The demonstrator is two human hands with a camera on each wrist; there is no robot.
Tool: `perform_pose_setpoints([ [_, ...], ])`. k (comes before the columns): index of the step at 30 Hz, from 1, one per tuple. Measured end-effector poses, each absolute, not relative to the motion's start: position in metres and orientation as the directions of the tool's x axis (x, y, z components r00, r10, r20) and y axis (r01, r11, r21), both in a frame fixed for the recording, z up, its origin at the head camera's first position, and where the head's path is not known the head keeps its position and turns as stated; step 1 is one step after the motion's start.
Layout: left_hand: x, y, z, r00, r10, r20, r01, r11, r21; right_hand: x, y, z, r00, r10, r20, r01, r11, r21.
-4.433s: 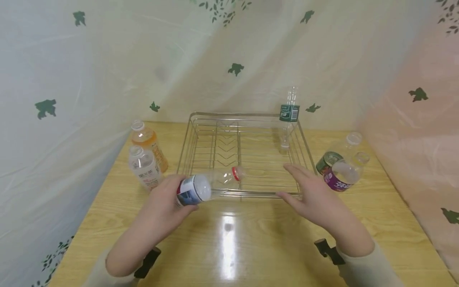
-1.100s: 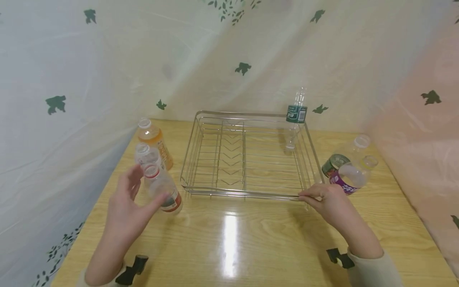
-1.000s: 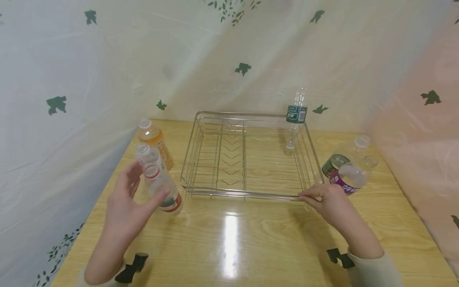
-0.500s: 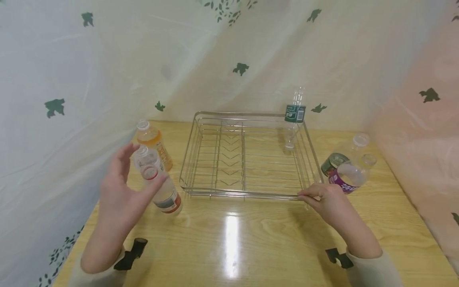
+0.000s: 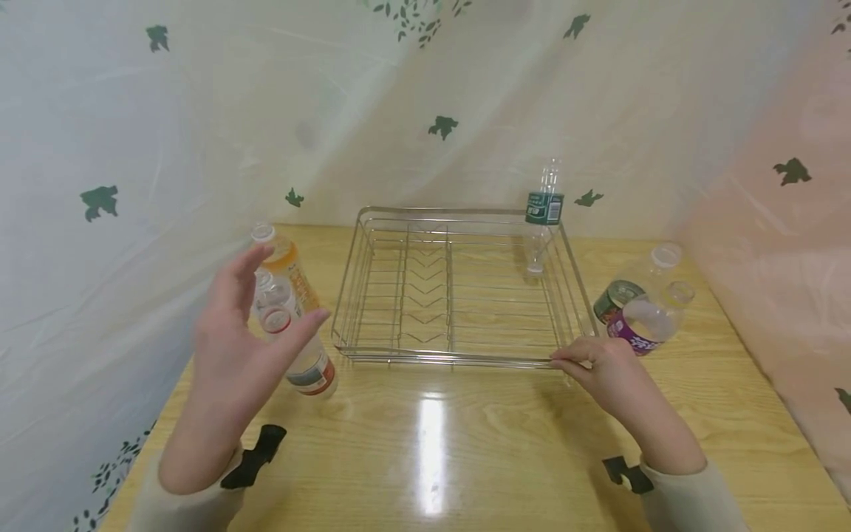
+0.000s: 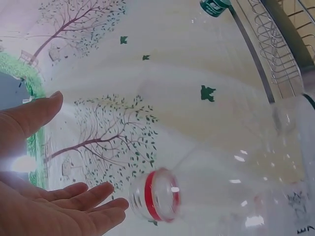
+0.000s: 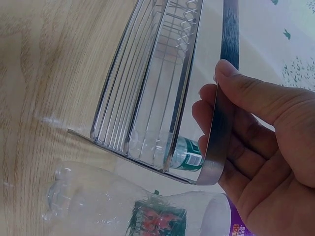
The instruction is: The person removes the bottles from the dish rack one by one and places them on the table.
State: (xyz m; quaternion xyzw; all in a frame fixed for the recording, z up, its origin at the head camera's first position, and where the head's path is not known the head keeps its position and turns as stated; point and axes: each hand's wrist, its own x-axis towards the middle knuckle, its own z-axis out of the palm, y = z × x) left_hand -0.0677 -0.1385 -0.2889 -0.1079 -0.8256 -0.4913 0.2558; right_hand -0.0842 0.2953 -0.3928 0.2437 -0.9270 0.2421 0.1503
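Note:
My left hand [image 5: 236, 351] is held with thumb and fingers spread apart, beside and above several plastic bottles at the left. Nearest is a clear bottle with a red neck ring [image 5: 312, 375], upright on the table; in the left wrist view its mouth [image 6: 162, 194] lies just past my fingertips. Behind it stand a clear bottle [image 5: 274, 290] and one with an orange label [image 5: 304, 290]. My right hand [image 5: 614, 373] pinches the front right rim of a metal wire dish rack [image 5: 442, 360]. Thumb and fingers close around the flat rim [image 7: 222, 118] in the right wrist view.
A green-labelled bottle [image 5: 544, 209] stands upside down in the rack's back right corner. Right of the rack are two clear bottles, one with a dark green label [image 5: 617, 298], one with a purple label [image 5: 634, 334]. A patterned curtain [image 5: 319, 96] surrounds the wooden table [image 5: 505, 451].
The red-ringed bottle, earlier tilted in my left hand over the rack's front, now stands at the left, released. My left hand has drawn slightly upward; my right hand has taken the rack's rim.

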Motion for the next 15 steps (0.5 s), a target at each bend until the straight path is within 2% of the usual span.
perform_pose_setpoints([
  [9,-0.074,-0.115,-0.282,-0.847,-0.010,0.532,0.481,0.413,0.773,-0.084,0.297,-0.392,-0.824,-0.386,0.415,-0.540,0.757,-0.369],
  [15,-0.079,-0.100,-0.285,-0.886,0.043,0.461,0.430,0.447,0.785,-0.085,0.296,-0.392,-0.828,-0.389,0.403,-0.538,0.754,-0.378],
])
